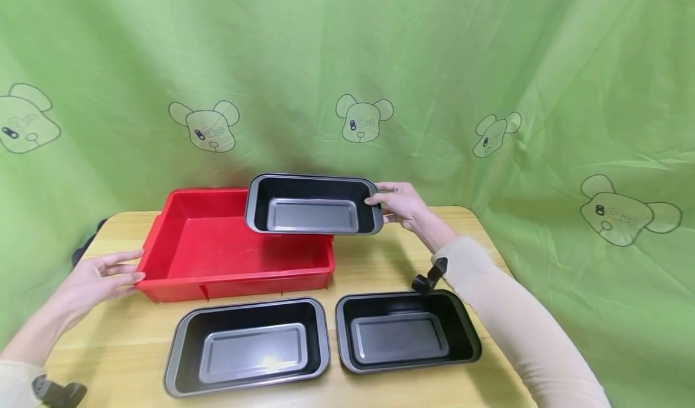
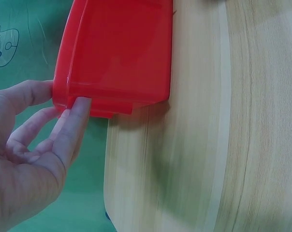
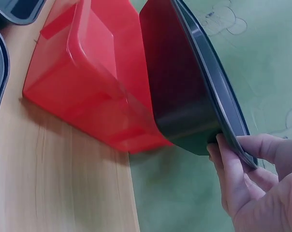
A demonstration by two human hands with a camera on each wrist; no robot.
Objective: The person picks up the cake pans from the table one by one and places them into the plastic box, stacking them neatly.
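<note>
My right hand pinches the right end of a black loaf pan, thumb on top of the rim and fingers beneath. This pan is raised and tilted, partly over the right side of a red plastic tray. In the right wrist view the pan's dark underside shows beside the tray. With my left hand I hold the tray's left end at the rim; in the left wrist view the thumb and fingers meet its edge. The visible inside of the tray holds nothing.
Two more black loaf pans, one at the near left and one at the near right, sit on the wooden table in front of the tray. A green curtain with printed bear heads hangs behind and at the sides.
</note>
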